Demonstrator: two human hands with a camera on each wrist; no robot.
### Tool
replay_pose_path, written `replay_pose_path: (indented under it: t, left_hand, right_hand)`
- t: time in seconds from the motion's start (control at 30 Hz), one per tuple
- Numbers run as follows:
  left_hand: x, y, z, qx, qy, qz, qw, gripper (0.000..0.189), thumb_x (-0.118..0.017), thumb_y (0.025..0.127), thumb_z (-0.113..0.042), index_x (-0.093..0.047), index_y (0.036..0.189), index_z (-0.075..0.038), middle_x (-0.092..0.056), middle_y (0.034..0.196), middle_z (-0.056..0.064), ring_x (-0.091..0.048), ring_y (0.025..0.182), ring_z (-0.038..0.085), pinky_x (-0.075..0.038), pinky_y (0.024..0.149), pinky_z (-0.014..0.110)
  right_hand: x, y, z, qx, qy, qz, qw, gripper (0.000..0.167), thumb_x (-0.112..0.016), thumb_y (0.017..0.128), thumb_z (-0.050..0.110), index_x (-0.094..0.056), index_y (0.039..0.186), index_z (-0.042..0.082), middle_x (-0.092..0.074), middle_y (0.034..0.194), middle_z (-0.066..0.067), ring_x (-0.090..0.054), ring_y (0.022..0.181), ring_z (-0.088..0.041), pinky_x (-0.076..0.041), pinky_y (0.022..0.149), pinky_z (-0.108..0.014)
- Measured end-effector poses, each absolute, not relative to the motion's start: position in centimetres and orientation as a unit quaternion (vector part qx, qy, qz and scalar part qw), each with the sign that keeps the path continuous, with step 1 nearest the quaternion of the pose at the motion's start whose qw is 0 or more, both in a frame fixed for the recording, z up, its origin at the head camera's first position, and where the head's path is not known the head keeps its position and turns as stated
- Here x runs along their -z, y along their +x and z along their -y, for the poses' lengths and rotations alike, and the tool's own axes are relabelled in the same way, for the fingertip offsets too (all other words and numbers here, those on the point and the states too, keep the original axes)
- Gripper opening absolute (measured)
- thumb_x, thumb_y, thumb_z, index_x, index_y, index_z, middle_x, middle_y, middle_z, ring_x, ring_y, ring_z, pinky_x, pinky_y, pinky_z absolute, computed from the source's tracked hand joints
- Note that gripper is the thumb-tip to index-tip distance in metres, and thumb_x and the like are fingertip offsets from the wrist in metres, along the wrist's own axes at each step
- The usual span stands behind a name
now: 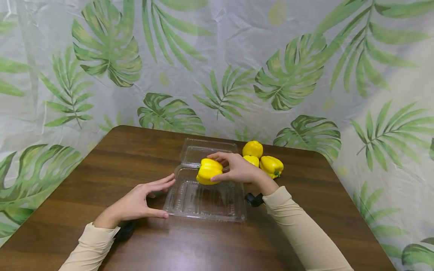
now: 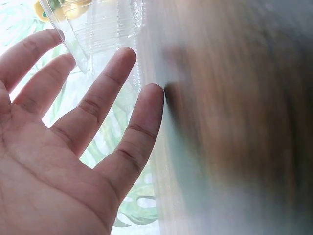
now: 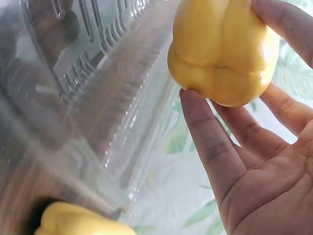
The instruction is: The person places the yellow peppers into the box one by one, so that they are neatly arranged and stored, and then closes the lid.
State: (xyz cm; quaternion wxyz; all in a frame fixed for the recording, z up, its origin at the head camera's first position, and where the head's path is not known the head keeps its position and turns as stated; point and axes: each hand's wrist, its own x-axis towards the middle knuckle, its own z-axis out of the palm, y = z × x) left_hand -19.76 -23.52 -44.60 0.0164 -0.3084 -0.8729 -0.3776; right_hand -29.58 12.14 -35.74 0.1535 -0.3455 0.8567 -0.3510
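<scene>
A yellow bell pepper (image 1: 208, 171) is held by my right hand (image 1: 239, 168) between thumb and fingers, above a clear plastic clamshell container (image 1: 203, 216). In the right wrist view the same pepper (image 3: 220, 54) shows its lobed end, with the fingertips around it. At the container's left side, my left hand (image 1: 139, 201) has its fingers and thumb spread, the fingertips close to the wall. The left wrist view shows that hand (image 2: 73, 142) with straight fingers by the container (image 2: 115, 19); whether they touch it, I cannot tell.
Beyond my right hand lie three more yellow bell peppers, among them a rear one (image 1: 252, 149) and a right one (image 1: 272, 166). The container's lid (image 1: 190, 145) lies folded back toward the far edge of the brown wooden table (image 1: 135, 158). A leaf-print curtain (image 1: 223, 56) hangs behind.
</scene>
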Motion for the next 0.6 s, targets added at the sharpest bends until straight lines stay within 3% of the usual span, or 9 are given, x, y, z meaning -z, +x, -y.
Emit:
replay_pose_path:
  t: [0.6]
  left_hand:
    - [44.4, -19.7, 23.4, 0.374, -0.315, 0.872, 0.022, 0.093, -0.097, 0.079, -0.039, -0.056, 0.158, -0.015, -0.044, 0.171, 0.004, -0.056, 0.146, 0.028, -0.06, 0.094, 0.038]
  right_hand:
    - [36.4, -29.5, -9.2, 0.326, -0.369, -0.854, 0.168, 0.071, -0.089, 0.091, 0.031, -0.058, 0.153, 0.017, -0.069, 0.141, -0.008, -0.072, 0.12, -0.026, -0.06, 0.103, -0.041]
